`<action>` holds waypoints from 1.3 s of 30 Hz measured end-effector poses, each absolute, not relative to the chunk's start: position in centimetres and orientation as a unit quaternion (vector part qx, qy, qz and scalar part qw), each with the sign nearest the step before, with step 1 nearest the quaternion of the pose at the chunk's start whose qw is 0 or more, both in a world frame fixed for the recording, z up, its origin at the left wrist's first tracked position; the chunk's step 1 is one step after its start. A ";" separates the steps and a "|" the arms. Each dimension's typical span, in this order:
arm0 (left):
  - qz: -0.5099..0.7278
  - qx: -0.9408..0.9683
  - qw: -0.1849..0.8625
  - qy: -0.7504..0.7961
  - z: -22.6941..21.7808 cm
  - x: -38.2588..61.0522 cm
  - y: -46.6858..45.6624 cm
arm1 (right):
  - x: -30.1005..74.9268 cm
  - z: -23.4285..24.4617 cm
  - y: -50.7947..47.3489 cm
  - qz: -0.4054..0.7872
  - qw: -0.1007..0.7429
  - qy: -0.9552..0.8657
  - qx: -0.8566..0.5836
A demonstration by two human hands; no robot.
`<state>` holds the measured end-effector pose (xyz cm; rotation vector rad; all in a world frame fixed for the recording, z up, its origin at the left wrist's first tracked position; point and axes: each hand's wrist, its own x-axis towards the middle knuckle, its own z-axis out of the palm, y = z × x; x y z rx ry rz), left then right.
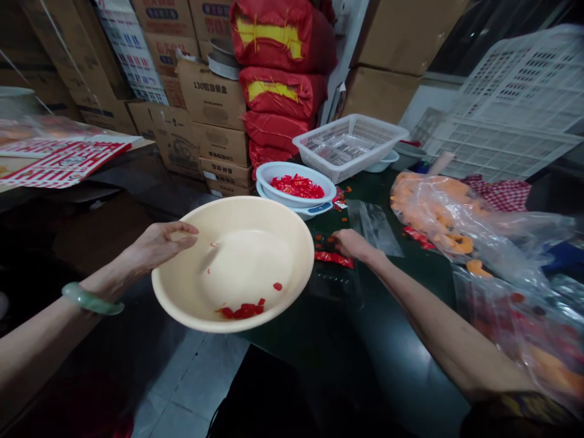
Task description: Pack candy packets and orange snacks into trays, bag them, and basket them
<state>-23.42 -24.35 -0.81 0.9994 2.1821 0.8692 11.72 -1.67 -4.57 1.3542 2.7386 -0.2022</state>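
My left hand (166, 243) grips the left rim of a large cream plastic basin (255, 243), which tilts toward me over the table's edge. Several red pieces (246, 310) lie low on its near wall, and a few tiny scraps stick to its left side. To the right of the basin, my right hand (353, 244) is down at the dark green table with its fingers drawn together; what they hold, if anything, is hidden. Just below those fingers lies a red strip-shaped packet (335, 260) on a clear plastic tray (340, 286).
Behind the basin, a pale blue bowl (296, 185) holds many red packets. A white mesh basket (349, 146) holds clear trays. Clear bags of orange pieces (438, 207) lie on the right. Cardboard boxes (214, 109) and red sacks (283, 91) are stacked behind.
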 end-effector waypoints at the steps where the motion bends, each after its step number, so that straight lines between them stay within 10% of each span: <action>1: 0.338 0.364 0.299 0.815 -0.5 -23.1 -24.4 | 12.0 -4.3 -1.3 -0.071 0.025 0.887 0.456; 22: 0.292 0.371 0.146 0.869 0.3 -22.5 -24.6 | 15.5 -6.3 0.3 -0.103 -0.006 0.835 0.541; 39: 0.349 0.348 0.239 0.837 1.4 -21.1 -24.1 | 12.9 -6.8 0.1 -0.059 0.018 0.792 0.607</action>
